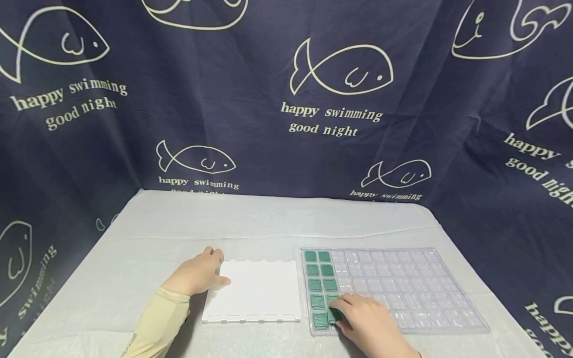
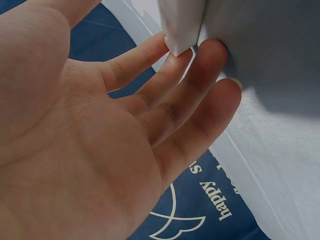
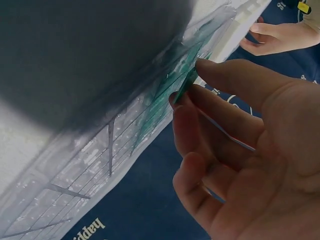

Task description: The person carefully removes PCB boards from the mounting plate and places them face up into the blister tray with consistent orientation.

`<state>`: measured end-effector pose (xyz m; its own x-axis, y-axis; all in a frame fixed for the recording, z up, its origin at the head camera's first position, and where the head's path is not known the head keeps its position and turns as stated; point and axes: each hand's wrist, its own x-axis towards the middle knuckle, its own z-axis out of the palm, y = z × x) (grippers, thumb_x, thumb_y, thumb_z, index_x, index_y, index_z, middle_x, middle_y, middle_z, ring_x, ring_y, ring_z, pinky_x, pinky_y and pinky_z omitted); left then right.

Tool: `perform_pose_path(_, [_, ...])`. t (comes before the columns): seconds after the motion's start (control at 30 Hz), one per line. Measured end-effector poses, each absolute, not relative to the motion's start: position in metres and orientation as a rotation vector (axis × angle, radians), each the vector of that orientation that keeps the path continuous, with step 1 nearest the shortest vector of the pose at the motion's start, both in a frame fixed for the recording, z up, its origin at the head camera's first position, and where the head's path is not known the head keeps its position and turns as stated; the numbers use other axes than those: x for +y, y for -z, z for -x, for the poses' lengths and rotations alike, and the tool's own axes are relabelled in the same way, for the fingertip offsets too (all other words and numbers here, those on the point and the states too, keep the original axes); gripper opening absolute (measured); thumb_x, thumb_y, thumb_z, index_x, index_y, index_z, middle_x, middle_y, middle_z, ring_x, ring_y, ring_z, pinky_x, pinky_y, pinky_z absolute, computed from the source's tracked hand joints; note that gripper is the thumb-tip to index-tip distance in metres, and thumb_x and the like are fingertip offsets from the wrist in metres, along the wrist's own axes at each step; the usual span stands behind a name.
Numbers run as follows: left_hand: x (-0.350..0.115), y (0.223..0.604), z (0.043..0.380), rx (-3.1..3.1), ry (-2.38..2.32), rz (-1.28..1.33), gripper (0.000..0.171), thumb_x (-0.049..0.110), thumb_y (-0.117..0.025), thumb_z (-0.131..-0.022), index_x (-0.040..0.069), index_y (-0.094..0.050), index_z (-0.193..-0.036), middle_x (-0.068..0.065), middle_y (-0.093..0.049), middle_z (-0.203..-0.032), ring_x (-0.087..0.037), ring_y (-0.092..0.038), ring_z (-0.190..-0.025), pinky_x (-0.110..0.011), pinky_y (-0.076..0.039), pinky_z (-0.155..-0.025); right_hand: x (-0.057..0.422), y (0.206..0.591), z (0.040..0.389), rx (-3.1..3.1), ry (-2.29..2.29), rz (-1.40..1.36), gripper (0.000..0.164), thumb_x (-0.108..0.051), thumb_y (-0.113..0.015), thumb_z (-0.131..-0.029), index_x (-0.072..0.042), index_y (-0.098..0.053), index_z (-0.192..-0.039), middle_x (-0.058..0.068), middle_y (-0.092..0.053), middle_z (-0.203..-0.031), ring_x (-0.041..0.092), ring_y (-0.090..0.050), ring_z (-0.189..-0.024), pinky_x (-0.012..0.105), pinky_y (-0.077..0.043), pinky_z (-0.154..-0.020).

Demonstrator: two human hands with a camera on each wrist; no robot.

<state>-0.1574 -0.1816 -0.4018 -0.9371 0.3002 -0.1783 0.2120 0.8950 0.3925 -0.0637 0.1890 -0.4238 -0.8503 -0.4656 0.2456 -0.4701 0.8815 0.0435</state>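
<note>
A flat white panel with notched edges lies in the middle of the table. My left hand holds it at the left side, thumb on top and fingers along the edge. In the left wrist view, the left hand's fingertips touch the panel's white corner. A clear plastic tray stands to the right, small green squares like circuit boards filling its two left columns. Over the tray's front left, my right hand pinches one green square between thumb and fingers, tilted.
The tray's other compartments are see-through, with several rows of dividers. A white cloth covers the table. Dark blue curtains with fish drawings and lettering hang behind and at both sides.
</note>
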Motion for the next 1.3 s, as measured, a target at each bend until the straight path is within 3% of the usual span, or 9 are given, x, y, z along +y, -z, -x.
perform_pose_path(0.43, [-0.1828, 0.4028, 0.1574, 2.83, -0.552, -0.388, 0.054, 0.036, -0.081, -0.084, 0.002, -0.058, -0.119, -0.009, -0.054, -0.1, -0.019, -0.053, -0.077, -0.044, -0.052, -0.071, 0.1934, 0.4312, 0.0632, -2.742, -0.084, -0.76, 0.031, -0.018, -0.089, -0.069, -0.021, -0.075, -0.097, -0.01, -0.07, -0.092, 0.011, -0.069, -0.08, 0.03, -0.056, -0.07])
perform_pose_path(0.97, [-0.1832, 0.4038, 0.1565, 2.823, -0.558, -0.375, 0.053, 0.036, -0.081, -0.085, 0.002, -0.057, -0.119, -0.008, -0.053, -0.1, -0.018, -0.052, -0.077, -0.042, -0.051, -0.07, 0.1953, 0.4308, 0.0621, -2.789, -0.104, -0.756, 0.03, -0.017, -0.088, -0.071, -0.02, -0.075, -0.097, -0.009, -0.071, -0.096, 0.012, -0.07, -0.084, 0.031, -0.057, -0.073])
perform_pose_path(1.13, [-0.1811, 0.4031, 0.1555, 2.819, -0.56, -0.388, 0.056, 0.036, -0.08, -0.085, 0.0, -0.058, -0.121, -0.013, -0.057, -0.106, -0.021, -0.057, -0.081, -0.048, -0.055, -0.075, 0.1963, 0.4301, 0.0611, -2.884, -0.129, -0.721, 0.026, -0.022, -0.086, -0.076, -0.021, -0.076, -0.1, -0.009, -0.072, -0.098, 0.013, -0.07, -0.084, 0.031, -0.057, -0.073])
perform_pose_path(1.3, [-0.1801, 0.4033, 0.1555, 2.889, -0.491, -0.401, 0.056, 0.036, -0.078, -0.087, -0.002, -0.06, -0.124, -0.018, -0.062, -0.116, -0.034, -0.062, -0.101, -0.054, -0.055, -0.087, 0.193, 0.4222, 0.0637, -2.902, -0.193, -0.599, 0.018, -0.023, -0.083, -0.082, -0.023, -0.075, -0.098, -0.01, -0.073, -0.097, 0.012, -0.072, -0.086, 0.032, -0.059, -0.076])
